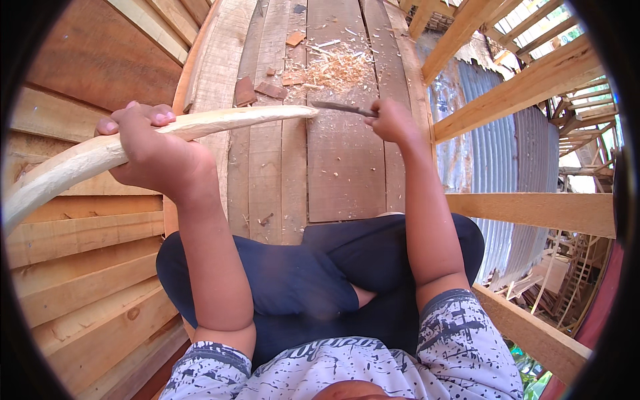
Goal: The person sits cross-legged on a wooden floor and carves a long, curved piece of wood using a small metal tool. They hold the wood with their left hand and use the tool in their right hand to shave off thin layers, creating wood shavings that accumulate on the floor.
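A long, pale, peeled wooden pole (pixel 240 117) with a slight curve runs from the left edge to the middle of the view. My left hand (pixel 157 143) is wrapped round it from below, thumb and fingers over the wood. In my right hand (pixel 392 121) is a knife (pixel 343 107), its dark blade pointing left. The blade's tip lies close to the pole's narrow end; whether they touch I cannot tell. My fist hides most of the knife's handle.
Curled wood shavings (pixel 337 67) and several reddish-brown wood scraps (pixel 270 89) lie on the plank floor (pixel 347 180) beyond the pole. A stacked board wall (pixel 93 250) rises on my left. On my right are a timber railing (pixel 533 208) and corrugated metal sheets (pixel 490 147).
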{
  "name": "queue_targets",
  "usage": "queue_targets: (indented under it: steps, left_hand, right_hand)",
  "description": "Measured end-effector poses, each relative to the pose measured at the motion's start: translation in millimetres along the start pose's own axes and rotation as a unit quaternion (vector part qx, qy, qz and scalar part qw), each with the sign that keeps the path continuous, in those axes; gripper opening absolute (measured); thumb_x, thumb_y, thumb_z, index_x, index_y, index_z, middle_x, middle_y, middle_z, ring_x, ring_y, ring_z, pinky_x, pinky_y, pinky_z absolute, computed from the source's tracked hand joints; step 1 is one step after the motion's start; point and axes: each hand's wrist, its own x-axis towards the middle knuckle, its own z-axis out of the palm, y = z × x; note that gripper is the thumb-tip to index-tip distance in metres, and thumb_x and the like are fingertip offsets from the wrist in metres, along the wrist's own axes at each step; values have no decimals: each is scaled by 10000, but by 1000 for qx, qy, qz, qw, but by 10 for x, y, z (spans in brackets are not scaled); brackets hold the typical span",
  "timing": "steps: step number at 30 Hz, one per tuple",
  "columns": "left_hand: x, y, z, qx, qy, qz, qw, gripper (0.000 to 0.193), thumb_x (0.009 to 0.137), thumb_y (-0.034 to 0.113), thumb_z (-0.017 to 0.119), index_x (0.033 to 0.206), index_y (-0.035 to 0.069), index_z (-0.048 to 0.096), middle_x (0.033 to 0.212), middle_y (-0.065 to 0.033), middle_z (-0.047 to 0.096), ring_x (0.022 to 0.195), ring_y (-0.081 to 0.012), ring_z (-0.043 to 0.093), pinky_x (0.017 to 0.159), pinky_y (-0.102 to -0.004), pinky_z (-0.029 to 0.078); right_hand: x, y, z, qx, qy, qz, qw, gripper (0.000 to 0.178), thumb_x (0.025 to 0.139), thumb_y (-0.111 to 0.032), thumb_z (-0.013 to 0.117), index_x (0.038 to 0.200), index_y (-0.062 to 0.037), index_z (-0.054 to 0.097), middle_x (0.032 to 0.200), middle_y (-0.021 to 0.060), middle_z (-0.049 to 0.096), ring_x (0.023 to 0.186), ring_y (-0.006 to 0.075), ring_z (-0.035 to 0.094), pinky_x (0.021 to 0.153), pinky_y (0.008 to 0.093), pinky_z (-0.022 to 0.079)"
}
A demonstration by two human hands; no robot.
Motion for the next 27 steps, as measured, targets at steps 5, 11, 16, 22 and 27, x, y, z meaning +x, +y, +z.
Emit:
queue_targets:
  steps: [5, 11, 16, 22, 27]
  left_hand:
    - [-39, -1, 23, -43, -64, -9, 997, 270, 848, -26, 563, 890, 183, 398, 614, 15, 401, 570, -97, 407, 600, -272, 420]
    - [-131, 82, 102, -58, -125, -7, 990, 239, 905, 20, 570, 886, 186, 398, 622, 23, 390, 587, -92, 404, 641, -276, 409]
    - [-201, 136, 149, -81, -175, 7, 981, 227, 929, 70, 583, 876, 193, 400, 642, 44, 364, 599, -87, 387, 662, -277, 383]
    - [-266, 126, 175, -113, -213, -1, 971, 239, 945, 110, 602, 848, 208, 407, 650, 60, 346, 595, -80, 365, 648, -266, 358]
    - [-280, 170, 169, -116, -215, -12, 970, 240, 950, 122, 604, 837, 212, 412, 653, 63, 350, 594, -72, 363, 640, -257, 350]
  right_hand:
    - [-12, 409, -231, -28, -175, -5, 984, 330, 787, -269, 831, 1051, -82, 766, 1017, 143, 747, 975, 253, 704, 851, 391, 537]
    - [256, 523, 241, 1, -18, -15, 1000, 355, 770, -272, 852, 1035, -55, 761, 936, 113, 756, 892, 232, 705, 796, 386, 536]
    - [303, 675, 138, 52, -47, 2, 998, 297, 774, -254, 842, 1014, -92, 777, 970, 137, 753, 960, 279, 706, 849, 380, 535]
    - [231, 737, 181, 29, -164, -39, 985, 285, 740, -202, 872, 980, -76, 783, 916, 110, 755, 874, 213, 700, 786, 356, 536]
    - [277, 707, 12, 80, -21, 30, 996, 289, 735, -213, 872, 997, -122, 791, 1013, 109, 756, 990, 253, 700, 869, 383, 532]
